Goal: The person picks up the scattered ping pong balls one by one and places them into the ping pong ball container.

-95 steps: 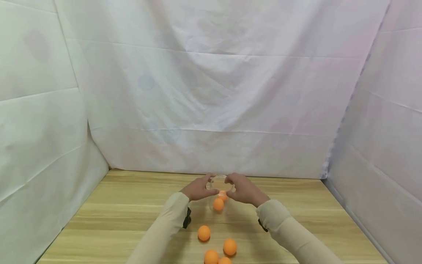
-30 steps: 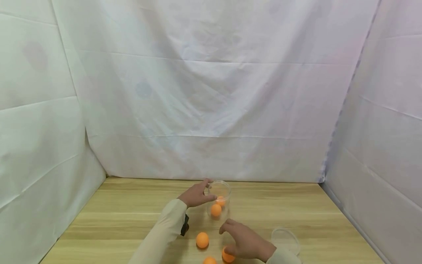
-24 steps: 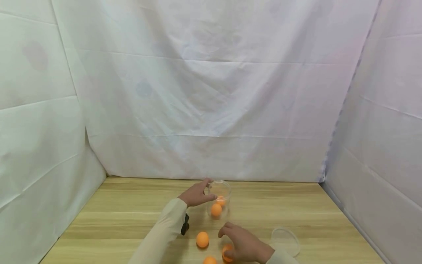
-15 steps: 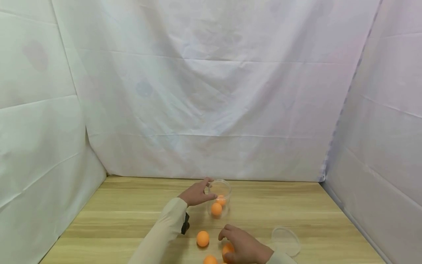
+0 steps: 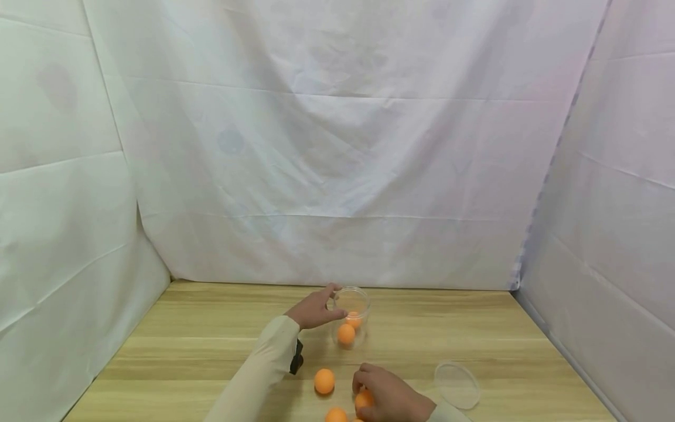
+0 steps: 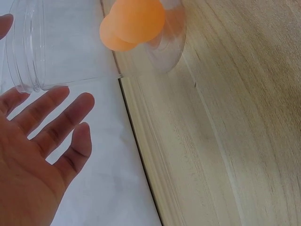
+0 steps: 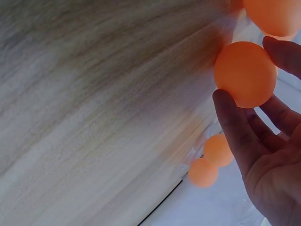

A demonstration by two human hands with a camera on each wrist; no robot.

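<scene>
White cloth (image 5: 337, 146) is hung behind and at both sides of a wood-grained tabletop (image 5: 211, 351), on which a clear jar (image 5: 352, 302) stands upright, its mouth uncovered. By this arrangement the work is judged to be partway along: the lid (image 5: 457, 385) is off, lying flat to the right of the jar and nearer the person, and two orange balls (image 5: 346, 334) are contained within the jar. Outside it, one gripped ball (image 7: 245, 74) is pinched between the fingertips of the right hand (image 5: 390, 395), on the person's side of the jar (whether it is lifted or only held against the wood cannot be told). Two more are left outside: a loose ball (image 5: 324, 381) in front of the jar and slightly left, and another ball (image 5: 336, 415) farther in front, cut by the frame. An orange sliver (image 5: 358, 420) beside that one is too little shown to be counted surely. The jar's neck is held by the left hand (image 5: 314, 309), thumb and fingers spread around its left side. As for obstruction, the gripped ball is parted from those inside by the jar's wall, and the mouth is judged to be slightly crowded by the left thumb.
</scene>
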